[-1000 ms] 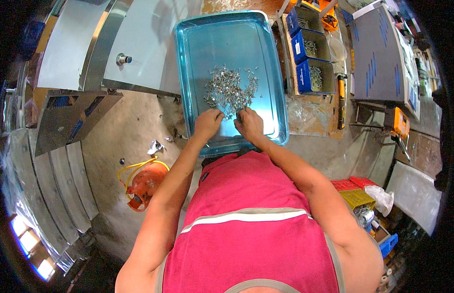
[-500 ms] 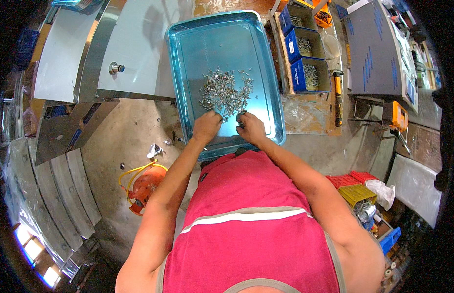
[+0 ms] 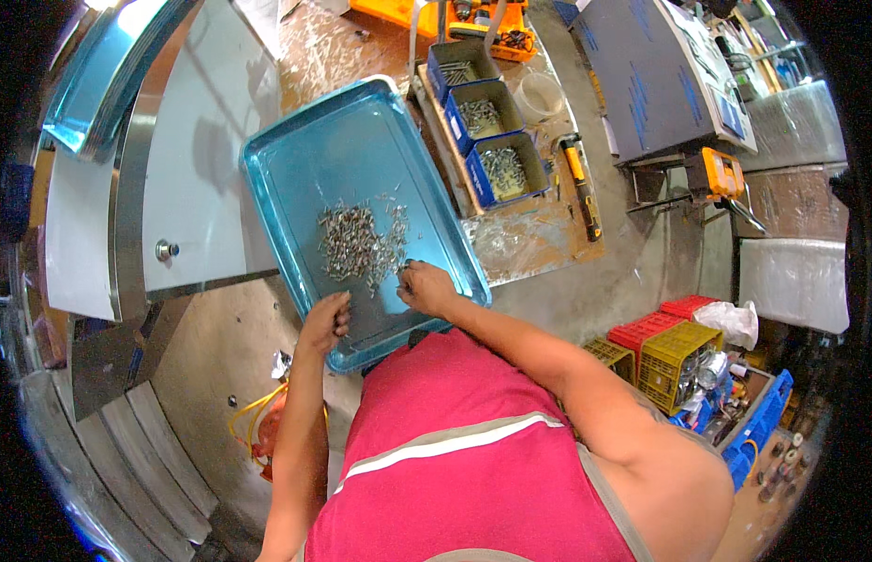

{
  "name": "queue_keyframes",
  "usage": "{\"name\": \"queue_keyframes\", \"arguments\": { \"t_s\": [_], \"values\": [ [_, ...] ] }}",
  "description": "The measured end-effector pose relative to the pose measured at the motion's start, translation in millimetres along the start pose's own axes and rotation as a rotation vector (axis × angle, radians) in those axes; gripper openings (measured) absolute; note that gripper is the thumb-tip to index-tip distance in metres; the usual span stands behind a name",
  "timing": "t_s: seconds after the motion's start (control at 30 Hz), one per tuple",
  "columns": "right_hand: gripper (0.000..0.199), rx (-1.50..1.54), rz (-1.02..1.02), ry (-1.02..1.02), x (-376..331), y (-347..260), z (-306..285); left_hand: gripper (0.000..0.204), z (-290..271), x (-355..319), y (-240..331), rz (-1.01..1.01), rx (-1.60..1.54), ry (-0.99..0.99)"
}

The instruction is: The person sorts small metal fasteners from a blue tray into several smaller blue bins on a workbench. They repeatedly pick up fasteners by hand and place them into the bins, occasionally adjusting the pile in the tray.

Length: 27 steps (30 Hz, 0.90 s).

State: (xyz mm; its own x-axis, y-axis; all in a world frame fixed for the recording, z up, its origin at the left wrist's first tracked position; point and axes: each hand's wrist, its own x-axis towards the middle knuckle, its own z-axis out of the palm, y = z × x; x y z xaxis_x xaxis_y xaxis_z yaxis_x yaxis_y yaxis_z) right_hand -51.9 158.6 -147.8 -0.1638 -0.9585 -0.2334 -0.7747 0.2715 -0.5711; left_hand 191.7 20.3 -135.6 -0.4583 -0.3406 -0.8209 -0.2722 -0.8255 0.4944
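Observation:
A blue metal tray (image 3: pixel 342 122) lies before me, its near edge close to my body. In it a loose heap of small silver fasteners (image 3: pixel 350 242), screws or rivets by their look, spreads over the lower middle. My right hand (image 3: pixel 426 288) is over the tray at the heap's near right side, fingers curled and pressed together. At the tray's near left rim is my left hand (image 3: pixel 325 324), away from the heap, with its fingers curled in. Whatever either hand holds, if anything, is hidden or too small to tell.
Blue bins (image 3: pixel 506 169) of fasteners stand right of the tray on a worn bench (image 3: pixel 520 248), beside a yellow-and-black tool (image 3: pixel 580 187) and a clear tub (image 3: pixel 539 97). A pale metal panel (image 3: pixel 206 178) with a knob is at left. Crates (image 3: pixel 679 361) stand at lower right.
The view has swung, so the tray sits further left and tilted. My left hand has drawn back from the heap to the tray's left rim. My right hand stays near the heap.

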Motion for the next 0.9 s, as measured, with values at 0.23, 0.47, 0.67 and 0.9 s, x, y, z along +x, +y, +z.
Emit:
{"name": "queue_keyframes", "arguments": {
  "t_s": [0.23, 0.47, 0.67, 0.9],
  "values": [
    [0.014, 0.408, 0.002, 0.557, -28.4, -7.7, -157.9, 0.017, 22.8, -23.4, 29.4, -0.027, 0.113, 0.080],
    [0.015, 0.255, 0.218, 0.937, -1.8, 52.0, -285.0, 0.014, 88.2, -24.9, 62.1, 0.015, 0.142, 0.082],
    [0.023, 0.488, 0.220, 0.872, 48.1, 97.3, -293.2, 0.015, 137.8, -20.0, 80.6, 0.063, 0.141, 0.010],
    [0.063, 1.974, 0.149, 0.108, 14.8, 136.7, -304.5, 0.017, 208.5, -27.6, 108.8, 0.167, -0.179, -0.195]
  ]
}}
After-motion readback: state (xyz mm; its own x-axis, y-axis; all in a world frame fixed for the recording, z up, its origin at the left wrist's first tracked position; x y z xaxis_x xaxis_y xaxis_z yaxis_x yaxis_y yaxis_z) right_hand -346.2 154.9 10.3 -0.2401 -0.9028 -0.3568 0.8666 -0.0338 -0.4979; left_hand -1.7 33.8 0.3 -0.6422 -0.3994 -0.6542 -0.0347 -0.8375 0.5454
